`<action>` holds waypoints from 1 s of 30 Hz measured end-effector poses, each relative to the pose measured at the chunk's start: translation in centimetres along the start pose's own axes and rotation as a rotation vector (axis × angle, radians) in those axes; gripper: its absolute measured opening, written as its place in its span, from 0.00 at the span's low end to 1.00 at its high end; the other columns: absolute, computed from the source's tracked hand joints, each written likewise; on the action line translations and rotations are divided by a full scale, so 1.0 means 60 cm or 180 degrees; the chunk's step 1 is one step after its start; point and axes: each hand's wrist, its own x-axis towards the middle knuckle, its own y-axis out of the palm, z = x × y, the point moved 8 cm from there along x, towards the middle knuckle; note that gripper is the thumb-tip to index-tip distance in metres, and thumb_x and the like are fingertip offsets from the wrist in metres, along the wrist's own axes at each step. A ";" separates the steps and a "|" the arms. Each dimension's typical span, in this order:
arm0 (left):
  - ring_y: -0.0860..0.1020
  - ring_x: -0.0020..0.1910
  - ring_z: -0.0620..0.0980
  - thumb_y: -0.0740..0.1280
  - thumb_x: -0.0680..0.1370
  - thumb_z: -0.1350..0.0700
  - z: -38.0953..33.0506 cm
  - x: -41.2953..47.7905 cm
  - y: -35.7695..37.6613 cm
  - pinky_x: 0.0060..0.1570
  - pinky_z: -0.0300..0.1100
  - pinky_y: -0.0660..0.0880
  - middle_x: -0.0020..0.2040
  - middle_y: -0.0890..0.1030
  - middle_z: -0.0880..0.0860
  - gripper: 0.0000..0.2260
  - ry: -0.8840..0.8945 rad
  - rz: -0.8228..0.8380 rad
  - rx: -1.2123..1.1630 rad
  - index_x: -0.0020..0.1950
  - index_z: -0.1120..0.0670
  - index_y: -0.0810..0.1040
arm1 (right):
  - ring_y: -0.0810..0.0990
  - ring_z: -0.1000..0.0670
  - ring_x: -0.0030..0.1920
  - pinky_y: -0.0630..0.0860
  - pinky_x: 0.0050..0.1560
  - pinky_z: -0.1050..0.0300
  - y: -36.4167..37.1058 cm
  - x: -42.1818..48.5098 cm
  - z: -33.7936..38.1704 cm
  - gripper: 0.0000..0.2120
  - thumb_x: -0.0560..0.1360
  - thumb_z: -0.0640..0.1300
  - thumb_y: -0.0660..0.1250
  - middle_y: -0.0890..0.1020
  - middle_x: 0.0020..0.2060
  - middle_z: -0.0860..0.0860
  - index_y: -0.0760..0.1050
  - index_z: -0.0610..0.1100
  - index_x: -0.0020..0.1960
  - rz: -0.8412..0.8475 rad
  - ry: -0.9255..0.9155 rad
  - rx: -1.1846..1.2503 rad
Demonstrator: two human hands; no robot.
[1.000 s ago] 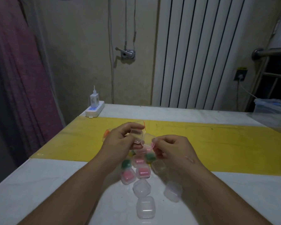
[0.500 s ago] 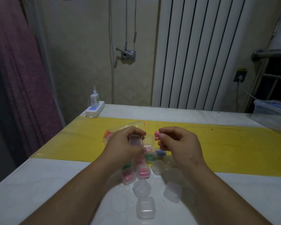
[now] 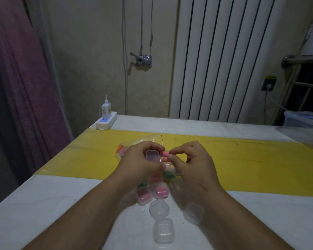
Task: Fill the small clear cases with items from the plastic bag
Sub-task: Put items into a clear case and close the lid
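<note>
1. The right hand (image 3: pixel 193 165) pinches a small pink item (image 3: pixel 165 154) between thumb and forefinger, its other fingers curled; the item sits right at the edge of the open clear case (image 3: pixel 153 155).
2. The left hand (image 3: pixel 139 161) grips that open clear case, fingers over its far side and thumb on the near side, holding it raised above the table with its hollow facing the camera. The two hands are close together, nearly touching at the item.
3. Behind the left hand lies the plastic bag (image 3: pixel 134 145), on the yellow mat (image 3: pixel 242 159); it is transparent with a red line near its mouth, and orange and pale pieces show through its left end.
4. Below the hands, on the white table (image 3: pixel 43 204), a cluster of small cases is gathered: two filled cases with pink contents (image 3: pixel 160 190) side by side, and one with green contents partly hidden under the left wrist.
5. Nearer the camera lie empty closed cases (image 3: pixel 159 208), one of them just in front of the pink ones, another below it, and one off to the right by the right forearm.
6. At the far left corner of the table stands a white power strip (image 3: pixel 106 121) with a charger plugged in.
7. At the right edge sits a clear plastic container (image 3: pixel 304 120).
</note>
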 end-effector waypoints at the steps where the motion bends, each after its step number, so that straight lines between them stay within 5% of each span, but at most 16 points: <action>1: 0.80 0.41 0.35 0.78 0.67 0.65 0.000 0.000 -0.001 0.43 0.33 0.79 0.45 0.83 0.45 0.16 -0.0022 -0.0001 -0.0033 0.50 0.51 0.83 | 0.74 0.61 0.42 0.64 0.39 0.68 0.001 0.001 -0.002 0.05 0.72 0.55 0.73 0.76 0.43 0.59 0.84 0.56 0.45 0.0001 0.0032 -0.0050; 6: 0.81 0.39 0.36 0.77 0.67 0.67 0.002 -0.002 0.001 0.41 0.35 0.80 0.45 0.84 0.47 0.16 -0.0123 0.0024 -0.0194 0.51 0.52 0.83 | 0.73 0.59 0.38 0.66 0.39 0.65 0.003 -0.001 -0.002 0.02 0.71 0.53 0.73 0.77 0.41 0.57 0.82 0.56 0.43 -0.0009 0.0097 0.0211; 11: 0.81 0.44 0.40 0.78 0.67 0.65 0.006 -0.002 0.004 0.43 0.34 0.80 0.48 0.83 0.45 0.17 -0.0192 0.0108 -0.0135 0.50 0.49 0.83 | 0.78 0.49 0.37 0.77 0.37 0.48 0.014 -0.006 -0.021 0.12 0.69 0.48 0.77 0.81 0.40 0.53 0.74 0.52 0.44 0.0083 0.0562 0.1109; 14: 0.81 0.43 0.39 0.76 0.68 0.67 0.002 -0.005 0.007 0.42 0.34 0.80 0.47 0.83 0.46 0.18 -0.0154 0.0200 -0.0202 0.53 0.51 0.82 | 0.84 0.48 0.38 0.76 0.36 0.53 0.028 -0.007 -0.031 0.12 0.73 0.39 0.73 0.85 0.39 0.46 0.75 0.49 0.53 0.0412 0.0975 0.1648; 18: 0.81 0.46 0.59 0.62 0.77 0.69 0.002 -0.003 0.019 0.45 0.47 0.81 0.48 0.82 0.62 0.12 -0.0488 0.0460 -0.1876 0.58 0.58 0.75 | 0.81 0.51 0.32 0.76 0.31 0.60 0.020 -0.005 -0.029 0.08 0.72 0.35 0.73 0.84 0.37 0.43 0.78 0.38 0.51 0.0263 0.1198 0.2210; 20: 0.80 0.47 0.61 0.58 0.77 0.67 0.002 0.000 0.019 0.45 0.47 0.81 0.50 0.81 0.65 0.10 -0.0539 0.0513 -0.2260 0.56 0.60 0.74 | 0.79 0.51 0.30 0.76 0.29 0.61 0.014 -0.005 -0.032 0.08 0.71 0.35 0.75 0.82 0.35 0.43 0.79 0.37 0.48 0.0094 0.1193 0.2311; 26: 0.84 0.46 0.53 0.71 0.74 0.67 0.005 -0.004 0.017 0.48 0.46 0.82 0.50 0.84 0.55 0.09 -0.0330 0.0363 -0.1287 0.52 0.60 0.81 | 0.81 0.51 0.33 0.76 0.33 0.62 0.022 -0.009 -0.025 0.04 0.72 0.37 0.74 0.84 0.36 0.45 0.81 0.40 0.47 0.0279 0.1023 0.2103; 30: 0.84 0.45 0.47 0.74 0.72 0.67 0.007 0.000 0.005 0.45 0.43 0.82 0.46 0.85 0.51 0.12 -0.0290 0.0107 -0.1111 0.53 0.56 0.82 | 0.83 0.48 0.35 0.80 0.36 0.58 0.034 -0.010 -0.025 0.09 0.80 0.35 0.62 0.85 0.40 0.42 0.81 0.40 0.49 0.0401 0.1301 0.2571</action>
